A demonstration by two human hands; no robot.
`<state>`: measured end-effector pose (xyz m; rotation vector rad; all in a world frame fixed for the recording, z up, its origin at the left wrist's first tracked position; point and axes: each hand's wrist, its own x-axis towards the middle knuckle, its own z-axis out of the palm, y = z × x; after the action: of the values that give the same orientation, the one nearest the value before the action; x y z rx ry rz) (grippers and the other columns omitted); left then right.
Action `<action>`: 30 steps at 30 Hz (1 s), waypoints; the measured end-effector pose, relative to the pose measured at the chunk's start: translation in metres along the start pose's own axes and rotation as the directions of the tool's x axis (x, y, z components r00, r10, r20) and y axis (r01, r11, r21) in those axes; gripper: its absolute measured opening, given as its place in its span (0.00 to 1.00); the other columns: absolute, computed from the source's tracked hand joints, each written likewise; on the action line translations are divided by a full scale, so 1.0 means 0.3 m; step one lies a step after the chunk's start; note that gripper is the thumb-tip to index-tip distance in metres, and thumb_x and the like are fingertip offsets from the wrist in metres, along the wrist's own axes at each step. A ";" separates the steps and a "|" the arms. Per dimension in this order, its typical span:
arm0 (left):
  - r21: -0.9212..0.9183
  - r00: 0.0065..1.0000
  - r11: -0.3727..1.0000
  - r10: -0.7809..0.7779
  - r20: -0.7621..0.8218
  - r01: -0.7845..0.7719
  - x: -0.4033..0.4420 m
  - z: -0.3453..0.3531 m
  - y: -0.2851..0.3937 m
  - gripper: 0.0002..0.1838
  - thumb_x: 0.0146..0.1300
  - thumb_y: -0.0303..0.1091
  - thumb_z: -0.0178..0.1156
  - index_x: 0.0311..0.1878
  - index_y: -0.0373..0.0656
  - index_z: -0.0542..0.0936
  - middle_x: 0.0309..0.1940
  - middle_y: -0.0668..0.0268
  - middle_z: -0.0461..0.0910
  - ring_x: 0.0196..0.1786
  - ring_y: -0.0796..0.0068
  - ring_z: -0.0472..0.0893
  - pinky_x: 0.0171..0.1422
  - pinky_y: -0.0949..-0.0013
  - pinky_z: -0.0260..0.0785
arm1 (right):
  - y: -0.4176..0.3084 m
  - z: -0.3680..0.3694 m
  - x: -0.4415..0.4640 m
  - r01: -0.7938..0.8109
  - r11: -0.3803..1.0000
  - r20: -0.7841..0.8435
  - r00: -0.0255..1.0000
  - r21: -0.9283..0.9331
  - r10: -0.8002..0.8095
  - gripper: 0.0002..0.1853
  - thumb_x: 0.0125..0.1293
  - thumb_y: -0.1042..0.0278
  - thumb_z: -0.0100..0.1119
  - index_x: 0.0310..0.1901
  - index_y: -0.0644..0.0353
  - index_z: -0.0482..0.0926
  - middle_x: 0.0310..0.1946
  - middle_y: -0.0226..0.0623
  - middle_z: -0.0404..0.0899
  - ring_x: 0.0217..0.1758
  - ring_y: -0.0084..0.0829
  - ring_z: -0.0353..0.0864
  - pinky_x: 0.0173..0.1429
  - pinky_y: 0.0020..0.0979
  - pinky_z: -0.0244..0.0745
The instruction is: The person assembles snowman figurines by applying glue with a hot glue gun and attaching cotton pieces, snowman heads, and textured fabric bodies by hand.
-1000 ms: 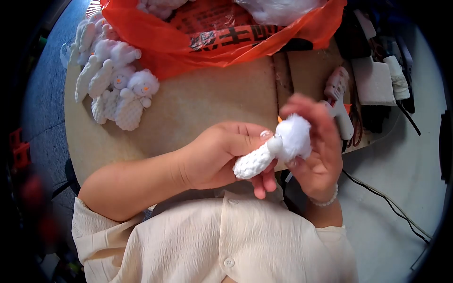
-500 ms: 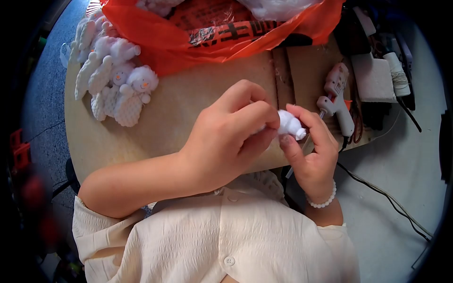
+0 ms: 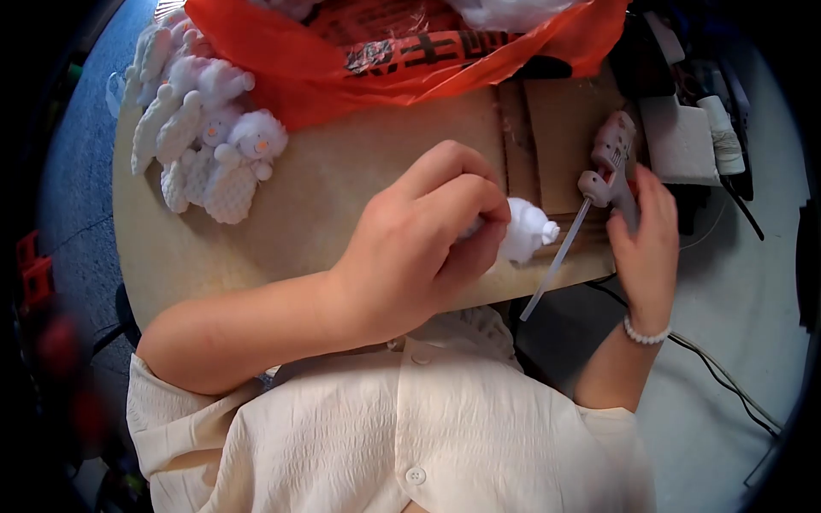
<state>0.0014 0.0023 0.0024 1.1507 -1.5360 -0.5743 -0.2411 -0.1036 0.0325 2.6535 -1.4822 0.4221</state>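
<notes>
left hand (image 3: 428,227) pinches white doll (image 3: 522,229); glue gun (image 3: 612,147) slants by the worktop's (image 3: 359,188) right edge, nearer right hand (image 3: 648,256) around its handle, grip unclear.

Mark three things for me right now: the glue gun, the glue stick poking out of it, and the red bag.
Glue gun (image 3: 612,144): head view, on its pinkish body.
Glue stick (image 3: 557,260): head view, midway along its exposed length.
Red bag (image 3: 299,92): head view, on its near side, left of the black print.
</notes>
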 end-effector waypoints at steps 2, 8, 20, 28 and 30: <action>0.000 1.000 1.000 -0.007 -0.002 0.007 0.003 0.002 -0.003 0.08 0.51 0.17 0.60 0.36 0.36 0.76 0.37 0.60 0.75 0.35 0.66 0.78 0.40 0.70 0.72 | 0.043 0.050 -0.006 0.048 0.993 0.059 0.997 -0.111 -0.042 0.24 0.52 0.80 0.58 0.54 0.70 0.72 0.54 0.50 0.74 0.58 0.47 0.73 0.61 0.40 0.70; 0.082 0.999 0.996 0.038 -0.036 -0.035 0.006 -0.001 -0.019 0.08 0.53 0.17 0.60 0.36 0.35 0.76 0.35 0.60 0.76 0.34 0.65 0.78 0.38 0.70 0.72 | 0.057 -0.021 -0.007 0.039 0.991 -0.047 0.998 0.129 -0.034 0.18 0.54 0.80 0.63 0.49 0.67 0.76 0.42 0.45 0.80 0.42 0.42 0.82 0.47 0.35 0.76; 0.277 0.975 0.935 0.217 0.045 -0.220 0.004 -0.007 -0.011 0.10 0.49 0.16 0.61 0.35 0.35 0.74 0.36 0.56 0.77 0.29 0.65 0.78 0.30 0.71 0.71 | -0.111 -0.259 -0.022 -0.136 0.685 0.327 0.932 0.716 -0.156 0.29 0.46 0.43 0.75 0.30 0.68 0.82 0.25 0.41 0.81 0.28 0.38 0.80 0.33 0.30 0.72; 0.326 0.947 0.893 0.320 0.023 -0.310 0.010 -0.002 -0.017 0.11 0.46 0.14 0.63 0.33 0.34 0.75 0.36 0.56 0.77 0.29 0.65 0.79 0.30 0.71 0.73 | -0.093 -0.253 0.005 0.033 0.760 0.345 0.878 0.649 -0.332 0.25 0.45 0.49 0.76 0.29 0.67 0.81 0.24 0.40 0.80 0.26 0.38 0.80 0.31 0.31 0.71; 0.345 0.941 0.880 0.335 0.037 -0.327 0.010 -0.004 -0.018 0.11 0.45 0.14 0.63 0.33 0.33 0.75 0.36 0.56 0.77 0.30 0.65 0.79 0.30 0.71 0.73 | -0.099 -0.253 0.003 0.021 0.764 0.341 0.887 0.645 -0.312 0.25 0.45 0.49 0.76 0.29 0.67 0.81 0.24 0.40 0.80 0.25 0.38 0.80 0.31 0.31 0.71</action>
<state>0.0046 -0.0025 -0.0004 1.1106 -1.8126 -0.0549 -0.2312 -0.0736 0.1077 3.5913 -1.3318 0.3780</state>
